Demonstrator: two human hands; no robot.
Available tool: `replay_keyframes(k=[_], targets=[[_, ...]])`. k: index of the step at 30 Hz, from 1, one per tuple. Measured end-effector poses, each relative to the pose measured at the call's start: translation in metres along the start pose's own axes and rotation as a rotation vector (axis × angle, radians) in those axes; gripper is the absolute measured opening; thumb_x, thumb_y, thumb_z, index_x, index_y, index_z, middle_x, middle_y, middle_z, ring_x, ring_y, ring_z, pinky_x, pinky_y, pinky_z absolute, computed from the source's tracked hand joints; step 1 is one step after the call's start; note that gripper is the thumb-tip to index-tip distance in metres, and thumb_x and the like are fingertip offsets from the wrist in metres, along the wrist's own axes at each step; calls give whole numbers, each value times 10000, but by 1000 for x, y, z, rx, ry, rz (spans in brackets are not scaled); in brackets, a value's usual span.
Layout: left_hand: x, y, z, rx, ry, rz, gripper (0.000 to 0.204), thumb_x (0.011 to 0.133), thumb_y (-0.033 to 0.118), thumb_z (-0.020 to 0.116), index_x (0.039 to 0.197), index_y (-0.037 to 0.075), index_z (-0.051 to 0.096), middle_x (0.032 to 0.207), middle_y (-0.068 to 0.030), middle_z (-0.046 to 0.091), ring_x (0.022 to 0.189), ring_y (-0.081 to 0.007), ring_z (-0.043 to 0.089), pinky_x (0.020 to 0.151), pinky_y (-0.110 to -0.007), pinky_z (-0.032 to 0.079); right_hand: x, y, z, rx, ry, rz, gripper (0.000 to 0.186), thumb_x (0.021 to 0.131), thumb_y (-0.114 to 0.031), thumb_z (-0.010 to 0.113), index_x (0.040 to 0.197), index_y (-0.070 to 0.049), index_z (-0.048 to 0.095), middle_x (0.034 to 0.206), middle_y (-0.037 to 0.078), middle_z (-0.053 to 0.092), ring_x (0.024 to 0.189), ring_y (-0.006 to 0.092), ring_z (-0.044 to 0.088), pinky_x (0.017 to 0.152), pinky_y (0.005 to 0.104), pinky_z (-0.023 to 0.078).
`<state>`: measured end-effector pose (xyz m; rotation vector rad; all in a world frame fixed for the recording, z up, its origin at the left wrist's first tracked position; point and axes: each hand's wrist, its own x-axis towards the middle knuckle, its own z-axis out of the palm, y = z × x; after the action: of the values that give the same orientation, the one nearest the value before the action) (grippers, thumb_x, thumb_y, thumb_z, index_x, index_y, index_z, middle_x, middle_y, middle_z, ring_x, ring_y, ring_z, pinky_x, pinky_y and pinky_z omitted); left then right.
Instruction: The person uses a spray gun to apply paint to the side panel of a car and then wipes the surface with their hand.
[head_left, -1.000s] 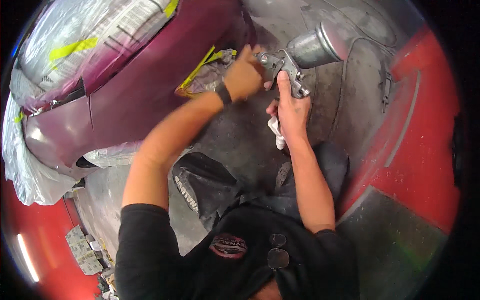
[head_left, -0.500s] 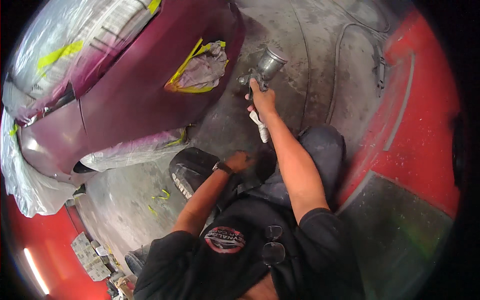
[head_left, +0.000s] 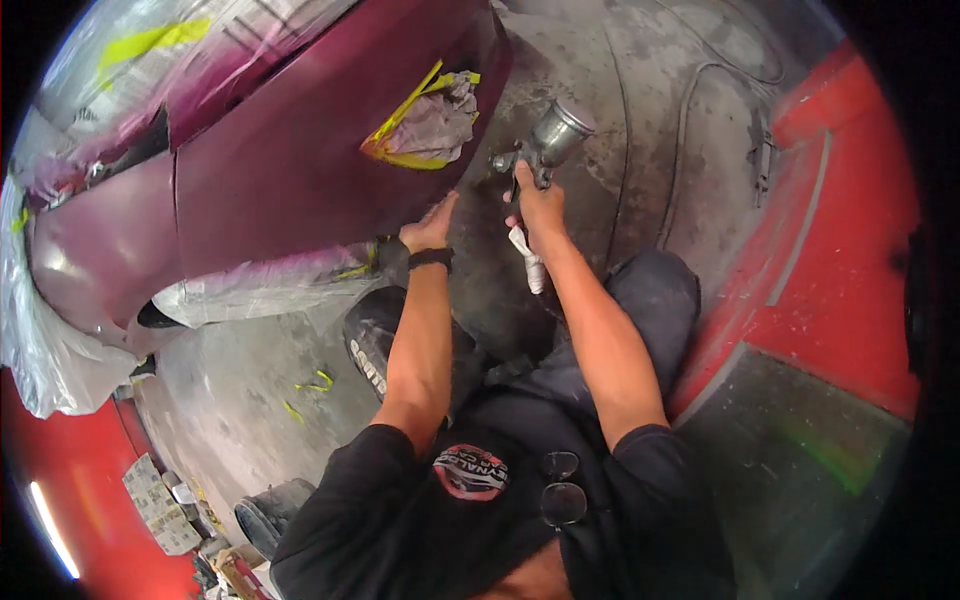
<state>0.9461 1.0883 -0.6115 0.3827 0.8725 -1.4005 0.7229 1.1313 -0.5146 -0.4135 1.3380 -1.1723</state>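
My right hand [head_left: 540, 212] grips the handle of a metal spray gun [head_left: 558, 135] with a round cup on top. White wrapping [head_left: 528, 262] hangs below that fist, around the handle's lower end. My left hand [head_left: 430, 228], with a dark band on its wrist, is open, fingers stretched out. It reaches to the lower edge of a maroon car bumper [head_left: 270, 160]; whether it touches cannot be told. In the bumper an opening is covered by crumpled masking paper [head_left: 435, 122] edged with yellow tape.
Clear plastic sheeting [head_left: 60, 340] and taped paper cover parts of the car. A hose [head_left: 685, 130] runs over the concrete floor at right, beside a red wall [head_left: 850, 250]. Yellow tape scraps [head_left: 318, 381] and a dark bucket [head_left: 265, 515] are at lower left.
My left hand has risen from by my knee to the bumper's lower edge and opened out. The spray gun, still in my right hand, sits slightly farther right and lower in view.
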Motion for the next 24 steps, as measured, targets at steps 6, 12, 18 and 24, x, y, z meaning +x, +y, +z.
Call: replay_keyframes(k=[6, 12, 18, 24], targets=[[37, -64, 17, -316, 89, 31, 839, 998, 540, 317, 1587, 30, 6, 1658, -188, 22, 1520, -417, 7, 1206, -636, 58, 16, 2, -5, 55, 119, -19, 353, 943, -406, 669, 1002, -60, 628, 731, 68, 642, 400, 149, 510, 362, 293, 443], [44, -132, 6, -585, -192, -282, 1127, 872, 746, 480, 1588, 76, -76, 1670, -129, -49, 1518, -424, -34, 1200, -647, 147, 24, -11, -30, 153, 159, -112, 448, 914, -425, 700, 1037, 1, 637, 737, 86, 646, 419, 151, 533, 364, 301, 461], [63, -146, 12, -335, -376, -302, 929, 981, 679, 246, 1583, 24, -25, 1662, -175, -3, 1511, -435, 19, 1193, -638, 147, 23, -32, -35, 147, 194, -23, 386, 942, -426, 662, 1023, -51, 623, 773, 63, 649, 395, 142, 501, 352, 278, 407], [51, -147, 7, -193, -375, -237, 890, 993, 665, 174, 1587, 25, 6, 1666, -153, 62, 1521, -393, 89, 1214, -581, 118, 31, -29, -31, 104, 116, -96, 441, 931, -452, 673, 1006, -19, 631, 779, 79, 676, 371, 148, 504, 344, 287, 390]])
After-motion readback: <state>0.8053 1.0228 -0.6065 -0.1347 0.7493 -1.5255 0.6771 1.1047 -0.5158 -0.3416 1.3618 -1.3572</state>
